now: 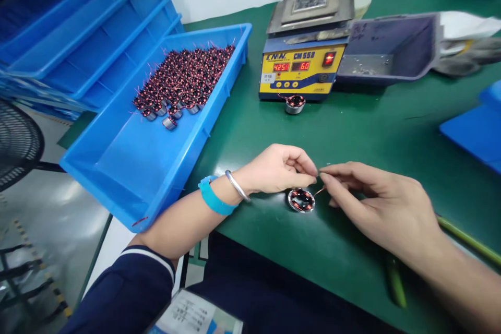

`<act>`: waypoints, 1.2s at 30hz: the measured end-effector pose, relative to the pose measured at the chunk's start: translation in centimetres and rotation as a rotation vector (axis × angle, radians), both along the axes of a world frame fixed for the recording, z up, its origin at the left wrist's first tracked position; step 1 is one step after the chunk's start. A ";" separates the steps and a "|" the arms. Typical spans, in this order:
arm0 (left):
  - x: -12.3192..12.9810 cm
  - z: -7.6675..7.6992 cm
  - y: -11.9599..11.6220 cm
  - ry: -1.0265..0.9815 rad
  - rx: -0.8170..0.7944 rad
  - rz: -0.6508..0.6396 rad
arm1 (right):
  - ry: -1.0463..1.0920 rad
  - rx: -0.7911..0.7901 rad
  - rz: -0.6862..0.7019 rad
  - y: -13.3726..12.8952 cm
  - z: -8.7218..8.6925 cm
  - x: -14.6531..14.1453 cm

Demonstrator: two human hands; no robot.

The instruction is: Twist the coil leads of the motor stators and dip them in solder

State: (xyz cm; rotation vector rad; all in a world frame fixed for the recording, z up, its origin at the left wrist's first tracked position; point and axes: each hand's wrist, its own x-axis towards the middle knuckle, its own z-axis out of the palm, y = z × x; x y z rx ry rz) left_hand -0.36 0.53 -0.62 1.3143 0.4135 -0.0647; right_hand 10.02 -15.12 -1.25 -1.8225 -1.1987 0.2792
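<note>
A round metal-rimmed coil part (301,200) with copper windings lies on the green table just below my hands. My left hand (284,168), with a silver bangle and a teal band at the wrist, has its fingers pinched together above the part. My right hand (370,190) pinches at a thin copper wire that rises from the part's right side. The fingertips of both hands almost meet. What the left fingertips hold, if anything, is too small to make out. Another coil part (295,105) stands in front of the yellow soldering unit (299,69).
A blue tray (156,167) at the left holds many coil parts (188,75). Stacked blue bins (117,26) rise behind it. A dark scrap bin (395,47) and gloves (465,57) lie at the back right. Green-handled tools (397,282) lie beside my right forearm.
</note>
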 end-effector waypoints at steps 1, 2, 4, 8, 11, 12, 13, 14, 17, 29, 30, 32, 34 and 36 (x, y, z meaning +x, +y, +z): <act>0.0 0.1 0.1 -0.005 -0.002 -0.018 | 0.005 -0.002 -0.002 0.0 0.0 0.0; 0.0 0.2 0.1 -0.006 -0.006 -0.033 | 0.006 -0.004 -0.006 0.1 0.1 -0.1; 0.0 0.5 0.2 0.000 -0.021 -0.055 | 0.006 -0.004 -0.001 0.1 0.2 -0.1; -0.2 0.7 0.2 -0.013 -0.055 -0.100 | 0.021 -0.009 0.039 0.2 0.3 -0.1; -0.1 0.6 0.2 0.015 -0.057 -0.098 | 0.074 -0.045 0.026 -0.1 0.4 0.2; -0.1 0.5 0.2 0.026 -0.054 -0.085 | 0.093 -0.056 0.016 -0.2 0.5 0.3; -0.1 0.4 0.1 0.033 -0.049 -0.066 | 0.109 -0.062 0.004 -0.3 0.6 0.5; -0.1 0.4 0.1 0.035 -0.043 -0.044 | 0.119 -0.068 -0.002 -0.4 0.8 0.8; 0.0 0.3 0.0 0.052 -0.033 -0.002 | 0.107 -0.078 0.054 -0.6 1.4 1.6; 0.2 0.9 -0.4 0.098 -0.050 -0.001 | 0.131 -0.041 0.026 -0.7 0.6 1.3; 0.2 1.0 -0.5 0.104 -0.042 -0.008 | 0.189 -0.058 0.010 -0.6 0.5 1.3; 0.2 1.1 -0.5 0.112 -0.023 -0.023 | 0.286 -0.069 -0.020 -0.4 0.3 1.2; 0.2 1.0 -0.5 0.112 -0.012 -0.033 | 0.336 -0.056 -0.039 -0.3 0.2 1.1; 0.2 0.8 -0.5 0.106 -0.005 -0.037 | 0.341 -0.039 -0.028 -0.1 0.2 0.9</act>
